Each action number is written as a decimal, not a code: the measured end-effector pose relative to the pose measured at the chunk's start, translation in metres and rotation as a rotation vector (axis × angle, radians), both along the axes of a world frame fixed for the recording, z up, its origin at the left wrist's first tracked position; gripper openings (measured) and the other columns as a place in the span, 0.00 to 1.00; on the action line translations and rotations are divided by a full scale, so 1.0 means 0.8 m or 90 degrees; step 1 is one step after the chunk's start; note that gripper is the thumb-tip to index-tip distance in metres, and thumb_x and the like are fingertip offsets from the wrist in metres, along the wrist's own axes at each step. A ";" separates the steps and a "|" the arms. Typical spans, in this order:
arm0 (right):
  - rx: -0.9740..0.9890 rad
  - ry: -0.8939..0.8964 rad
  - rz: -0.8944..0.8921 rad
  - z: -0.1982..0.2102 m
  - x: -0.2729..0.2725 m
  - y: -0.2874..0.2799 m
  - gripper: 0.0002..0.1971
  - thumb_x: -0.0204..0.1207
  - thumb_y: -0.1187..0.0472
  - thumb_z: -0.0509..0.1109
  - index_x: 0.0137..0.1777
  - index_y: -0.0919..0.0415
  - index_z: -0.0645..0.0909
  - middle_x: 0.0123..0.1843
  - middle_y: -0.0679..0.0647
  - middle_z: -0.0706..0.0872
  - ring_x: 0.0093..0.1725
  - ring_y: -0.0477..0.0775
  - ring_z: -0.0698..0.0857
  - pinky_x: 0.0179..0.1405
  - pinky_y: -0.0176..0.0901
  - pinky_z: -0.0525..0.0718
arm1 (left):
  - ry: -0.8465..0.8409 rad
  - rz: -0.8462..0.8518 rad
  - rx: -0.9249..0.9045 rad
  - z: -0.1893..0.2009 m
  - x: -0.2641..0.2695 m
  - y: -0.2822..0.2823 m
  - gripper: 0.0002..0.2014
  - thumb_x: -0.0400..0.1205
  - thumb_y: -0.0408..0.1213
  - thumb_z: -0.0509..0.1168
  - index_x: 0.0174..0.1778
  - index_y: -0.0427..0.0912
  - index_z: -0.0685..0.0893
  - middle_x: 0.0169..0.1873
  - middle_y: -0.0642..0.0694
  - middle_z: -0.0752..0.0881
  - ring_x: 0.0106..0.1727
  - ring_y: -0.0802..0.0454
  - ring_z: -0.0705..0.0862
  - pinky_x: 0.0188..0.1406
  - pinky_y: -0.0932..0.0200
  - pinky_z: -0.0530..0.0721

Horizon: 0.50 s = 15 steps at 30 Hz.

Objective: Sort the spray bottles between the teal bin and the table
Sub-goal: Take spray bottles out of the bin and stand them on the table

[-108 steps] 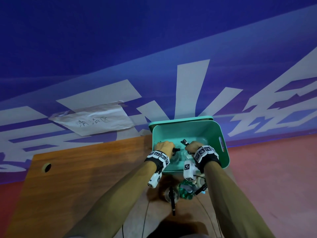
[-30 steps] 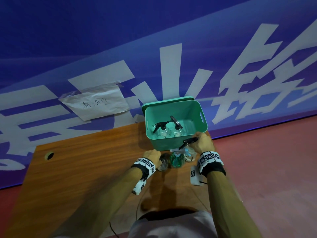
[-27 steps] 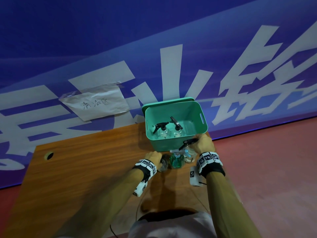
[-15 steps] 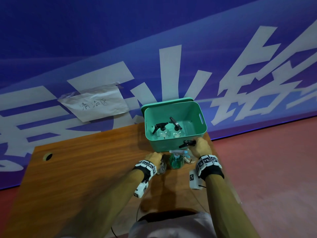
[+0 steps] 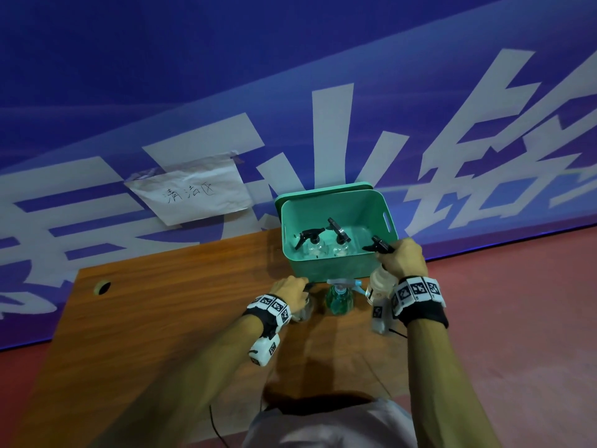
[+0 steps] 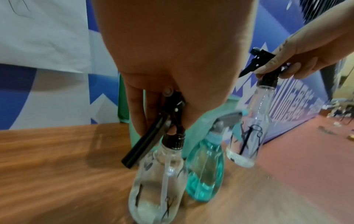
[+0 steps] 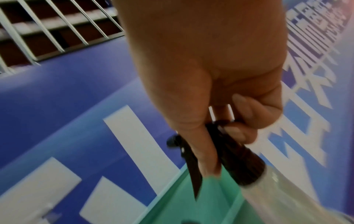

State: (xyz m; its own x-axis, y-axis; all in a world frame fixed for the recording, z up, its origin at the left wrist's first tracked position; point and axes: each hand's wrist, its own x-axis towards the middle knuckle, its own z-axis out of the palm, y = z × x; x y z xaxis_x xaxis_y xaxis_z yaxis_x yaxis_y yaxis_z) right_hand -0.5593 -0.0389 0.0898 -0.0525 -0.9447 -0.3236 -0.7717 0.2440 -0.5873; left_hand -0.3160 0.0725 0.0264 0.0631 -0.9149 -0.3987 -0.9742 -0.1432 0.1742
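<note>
While the wooden tabletop carries everything, left hand is curled round the black trigger head of a clear plastic spray bottle standing on it. Just right: teal translucent spray bottle, upright, untouched. Right hand pinches the black neck of a second clear spray bottle, lifted at the teal plastic bin near corner. Two clear black-trigger bottles stand inside the bin.
</note>
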 end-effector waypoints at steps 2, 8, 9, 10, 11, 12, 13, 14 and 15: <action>-0.012 0.019 0.019 0.023 0.006 -0.003 0.16 0.67 0.57 0.81 0.52 0.64 0.89 0.46 0.64 0.88 0.45 0.66 0.88 0.46 0.56 0.89 | 0.026 0.002 -0.029 0.013 0.001 0.000 0.11 0.85 0.43 0.62 0.62 0.48 0.81 0.46 0.43 0.87 0.45 0.42 0.86 0.41 0.53 0.81; -0.102 -0.002 0.046 0.097 0.041 0.004 0.13 0.67 0.57 0.79 0.48 0.63 0.89 0.42 0.61 0.87 0.41 0.65 0.88 0.42 0.55 0.89 | 0.139 0.042 -0.113 0.071 0.009 -0.007 0.07 0.84 0.42 0.65 0.56 0.48 0.84 0.41 0.48 0.89 0.37 0.50 0.88 0.35 0.55 0.88; -0.118 -0.018 0.057 0.107 0.049 0.008 0.12 0.67 0.56 0.80 0.47 0.62 0.90 0.42 0.60 0.88 0.42 0.65 0.88 0.42 0.55 0.89 | 0.158 0.054 -0.126 0.082 0.015 -0.008 0.06 0.84 0.42 0.65 0.54 0.49 0.85 0.39 0.49 0.89 0.35 0.51 0.89 0.35 0.52 0.90; -0.132 -0.036 0.066 0.116 0.057 0.012 0.11 0.68 0.55 0.81 0.46 0.61 0.90 0.41 0.60 0.88 0.42 0.64 0.87 0.42 0.54 0.88 | 0.172 0.067 -0.141 0.094 0.021 -0.009 0.06 0.84 0.43 0.65 0.52 0.49 0.85 0.38 0.49 0.89 0.35 0.52 0.89 0.35 0.50 0.91; -0.146 -0.053 0.076 0.125 0.066 0.018 0.10 0.69 0.54 0.81 0.45 0.60 0.90 0.39 0.58 0.88 0.41 0.63 0.87 0.41 0.53 0.87 | 0.179 0.083 -0.157 0.106 0.029 -0.010 0.05 0.83 0.43 0.65 0.51 0.50 0.85 0.38 0.50 0.89 0.34 0.52 0.88 0.35 0.50 0.91; -0.159 -0.066 0.085 0.133 0.076 0.024 0.09 0.70 0.54 0.81 0.44 0.59 0.90 0.36 0.57 0.87 0.39 0.62 0.86 0.39 0.51 0.86 | 0.182 0.098 -0.172 0.117 0.038 -0.009 0.05 0.83 0.43 0.65 0.50 0.50 0.85 0.37 0.50 0.88 0.34 0.53 0.88 0.34 0.51 0.90; -0.172 -0.074 0.090 0.140 0.082 0.029 0.08 0.71 0.54 0.81 0.42 0.59 0.89 0.34 0.55 0.86 0.38 0.61 0.86 0.38 0.49 0.85 | 0.180 0.107 -0.187 0.127 0.045 -0.009 0.05 0.84 0.43 0.65 0.50 0.50 0.85 0.37 0.50 0.88 0.35 0.53 0.88 0.34 0.52 0.89; -0.184 -0.081 0.095 0.144 0.091 0.032 0.08 0.72 0.54 0.80 0.42 0.59 0.90 0.33 0.55 0.85 0.37 0.61 0.86 0.36 0.49 0.84 | 0.173 0.114 -0.200 0.137 0.054 -0.008 0.05 0.84 0.43 0.65 0.51 0.50 0.85 0.38 0.50 0.88 0.36 0.53 0.87 0.33 0.54 0.87; -0.193 -0.091 0.100 0.148 0.099 0.035 0.08 0.73 0.54 0.79 0.42 0.59 0.90 0.33 0.55 0.85 0.37 0.61 0.86 0.35 0.48 0.83 | 0.161 0.118 -0.209 0.146 0.063 -0.005 0.05 0.84 0.43 0.65 0.52 0.50 0.84 0.39 0.50 0.88 0.37 0.52 0.86 0.31 0.57 0.83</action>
State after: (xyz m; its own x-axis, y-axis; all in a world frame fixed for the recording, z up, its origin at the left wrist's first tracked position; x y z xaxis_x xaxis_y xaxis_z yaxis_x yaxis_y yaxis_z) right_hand -0.4803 -0.0110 0.2085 0.1271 -0.9917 -0.0219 -0.6907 -0.0726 -0.7194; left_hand -0.2652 0.0686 0.1430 0.1763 -0.9777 -0.1141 -0.8580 -0.2094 0.4690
